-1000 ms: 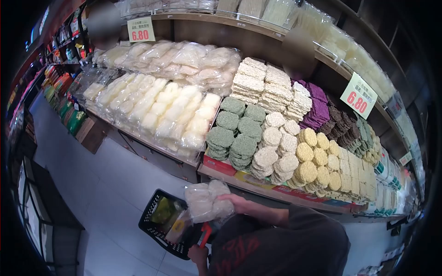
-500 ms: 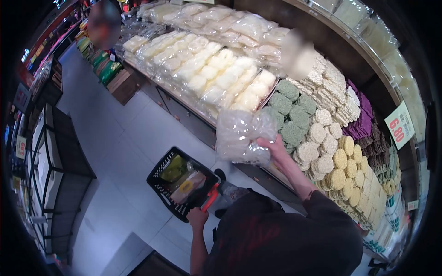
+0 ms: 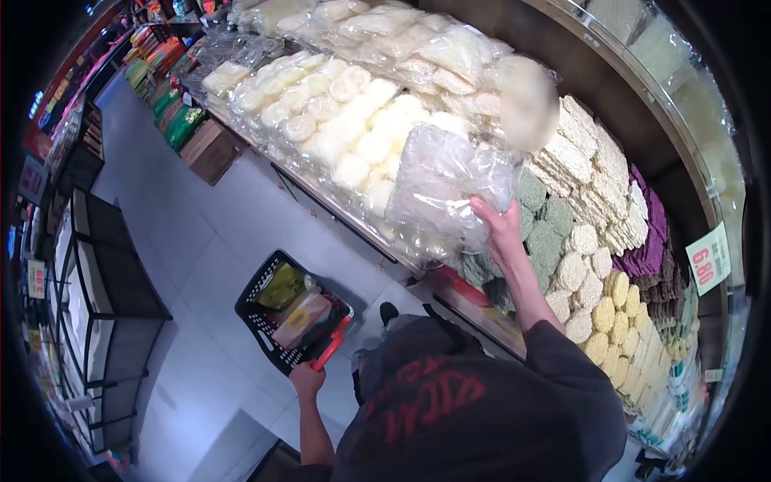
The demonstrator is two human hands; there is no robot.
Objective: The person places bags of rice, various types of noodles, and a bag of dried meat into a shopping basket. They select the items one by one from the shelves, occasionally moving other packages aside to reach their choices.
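Note:
My right hand (image 3: 504,233) is closed on the edge of a clear plastic bag of whitish, pale noodles (image 3: 442,173). The bag hangs over the front of the display, partly covering the rows of packed noodles behind it. Low at my side, my left hand (image 3: 307,377) is wrapped round the red handle (image 3: 333,344) of a black shopping basket (image 3: 261,325). Inside the basket lie a green package (image 3: 283,287) and a pale package with a yellow mark (image 3: 301,319).
Cream noodle packs (image 3: 353,145) fill the left display. Green noodle cakes (image 3: 548,233), yellow ones (image 3: 606,321) and purple ones (image 3: 642,249) are stacked to the right, near a price sign (image 3: 708,259). A cardboard box (image 3: 209,151) and a black-framed stand (image 3: 120,321) border the tiled aisle.
My right hand has raised the bag of noodles up and slightly right, farther over the display. The basket in my left hand has shifted a little left in view.

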